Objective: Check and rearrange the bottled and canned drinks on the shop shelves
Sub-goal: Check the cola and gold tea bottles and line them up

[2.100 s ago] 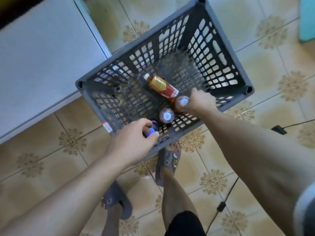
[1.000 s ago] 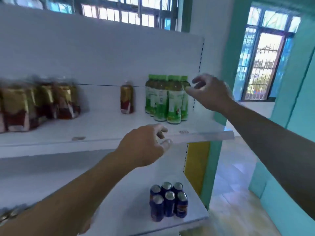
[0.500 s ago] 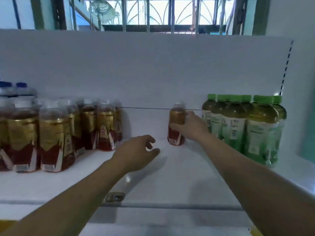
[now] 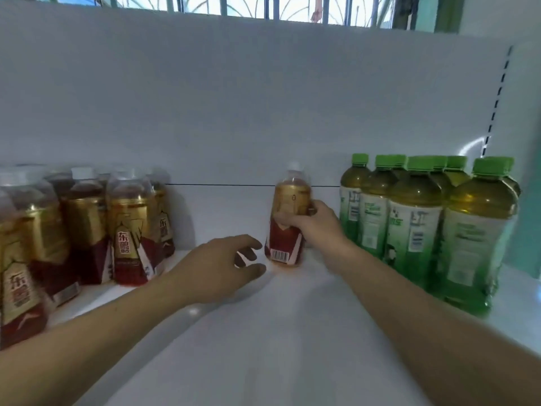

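A lone gold-and-red drink bottle (image 4: 288, 200) with a white cap stands upright near the back of the white shelf (image 4: 278, 332). My right hand (image 4: 314, 227) grips it around the middle from the right side. My left hand (image 4: 216, 268) hovers just left of the bottle's base, fingers loosely spread and holding nothing. Several matching gold-and-red bottles (image 4: 128, 227) stand grouped at the left of the shelf. Several green-capped tea bottles (image 4: 415, 221) stand grouped at the right.
The white back panel (image 4: 263, 106) of the shelf rises behind the bottles, with a barred window (image 4: 248, 7) above it. Bare shelf surface lies between the two bottle groups and toward the front edge.
The view has come closer to the shelf. My right hand has wrapped more fully round the lone bottle, and my left hand has moved up toward its base.
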`<control>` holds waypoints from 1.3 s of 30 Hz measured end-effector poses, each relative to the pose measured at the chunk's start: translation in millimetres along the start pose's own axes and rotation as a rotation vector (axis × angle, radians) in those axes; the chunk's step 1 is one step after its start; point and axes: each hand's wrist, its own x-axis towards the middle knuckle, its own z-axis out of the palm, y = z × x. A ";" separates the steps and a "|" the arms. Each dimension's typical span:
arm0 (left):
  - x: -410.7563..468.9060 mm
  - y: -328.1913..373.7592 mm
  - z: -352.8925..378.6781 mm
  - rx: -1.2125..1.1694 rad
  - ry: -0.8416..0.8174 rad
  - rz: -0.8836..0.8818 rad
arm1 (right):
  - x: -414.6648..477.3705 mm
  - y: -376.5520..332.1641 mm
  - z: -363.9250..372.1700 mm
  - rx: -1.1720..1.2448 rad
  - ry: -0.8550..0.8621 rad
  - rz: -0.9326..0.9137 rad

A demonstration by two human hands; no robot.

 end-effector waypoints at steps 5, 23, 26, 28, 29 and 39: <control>-12.5 -12.9 -13.6 -0.488 0.215 -0.021 | -33.7 -48.5 8.8 0.149 -0.188 -0.107; -40.0 -26.1 1.7 -0.861 0.024 0.115 | -98.6 -45.1 46.9 -0.297 -0.238 -0.219; -37.8 -28.8 -4.8 -0.943 -0.026 0.087 | -93.2 -45.5 40.4 -0.081 -0.300 -0.251; -36.3 -34.5 -7.4 -0.984 -0.078 0.042 | -91.3 -45.8 36.9 0.000 -0.341 -0.296; -36.8 -36.8 -9.0 -0.991 -0.100 0.025 | -91.8 -46.3 35.7 0.030 -0.353 -0.307; -35.9 -33.5 -10.7 -0.784 -0.038 -0.011 | -86.8 -48.3 33.3 -0.174 -0.171 -0.350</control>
